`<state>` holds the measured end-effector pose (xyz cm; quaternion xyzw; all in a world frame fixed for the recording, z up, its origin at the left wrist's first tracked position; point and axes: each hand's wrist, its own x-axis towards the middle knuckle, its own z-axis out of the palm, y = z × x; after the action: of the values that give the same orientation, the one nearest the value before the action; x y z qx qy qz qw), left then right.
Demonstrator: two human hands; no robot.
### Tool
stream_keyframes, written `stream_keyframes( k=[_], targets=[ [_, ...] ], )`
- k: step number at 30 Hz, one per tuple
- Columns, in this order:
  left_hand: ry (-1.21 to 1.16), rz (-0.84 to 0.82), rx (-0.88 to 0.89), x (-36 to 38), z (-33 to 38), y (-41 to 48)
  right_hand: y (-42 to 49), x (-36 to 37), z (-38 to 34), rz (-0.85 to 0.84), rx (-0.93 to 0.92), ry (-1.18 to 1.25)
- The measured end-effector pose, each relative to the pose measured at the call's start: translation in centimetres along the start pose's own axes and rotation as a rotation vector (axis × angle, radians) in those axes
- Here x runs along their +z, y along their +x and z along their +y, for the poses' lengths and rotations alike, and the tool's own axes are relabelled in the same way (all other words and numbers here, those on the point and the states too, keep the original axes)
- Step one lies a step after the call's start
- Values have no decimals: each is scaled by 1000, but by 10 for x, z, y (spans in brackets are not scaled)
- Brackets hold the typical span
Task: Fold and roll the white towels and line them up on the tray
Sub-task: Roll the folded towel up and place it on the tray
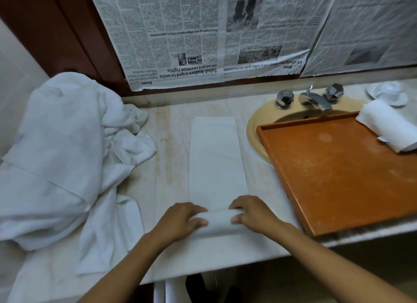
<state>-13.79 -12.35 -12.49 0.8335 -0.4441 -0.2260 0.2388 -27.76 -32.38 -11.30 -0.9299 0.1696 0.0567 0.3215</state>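
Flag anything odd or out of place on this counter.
The orange tray sits askew over the sink, covering most of the basin. The rolled towel lies across the tray's far rim. Newspaper on the wall hangs upside down.

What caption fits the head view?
Left hand and right hand roll a folded towel beside a tray holding one rolled towel.

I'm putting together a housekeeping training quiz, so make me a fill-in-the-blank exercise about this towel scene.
1. The left hand and right hand both grip the near end of the folded towel, ____ it up.
2. Only ____ rolled towel lies on the wooden tray.
3. The tray lies partly over the ____.
4. The heap of unfolded towels sits to the folded towel's ____.
Missing words: rolling; one; sink; left.
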Motion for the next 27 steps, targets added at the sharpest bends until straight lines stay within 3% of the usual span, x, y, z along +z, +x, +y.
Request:
stream_keyframes(
  k=[3, 6, 10, 13, 18, 27],
  targets=[
    [-69, -8, -52, 3, 5, -3, -5, 7, -5, 24, 91, 80],
    [-42, 185, -61, 14, 5, -5, -13, 21, -10, 179, 131, 30],
    [178, 513, 244, 30, 6, -17, -30, 39, -13, 415, -64, -105],
    [291, 637, 399, 45, -5, -32, -45, 53, 0, 509, -227, -249],
    [434, 559, 475, 53, -26, -41, -57, 63, 19, 413, -297, -423],
    [366, 387, 534, 22, -31, -4, -33, 49, 11, 391, -186, -469]
  ],
)
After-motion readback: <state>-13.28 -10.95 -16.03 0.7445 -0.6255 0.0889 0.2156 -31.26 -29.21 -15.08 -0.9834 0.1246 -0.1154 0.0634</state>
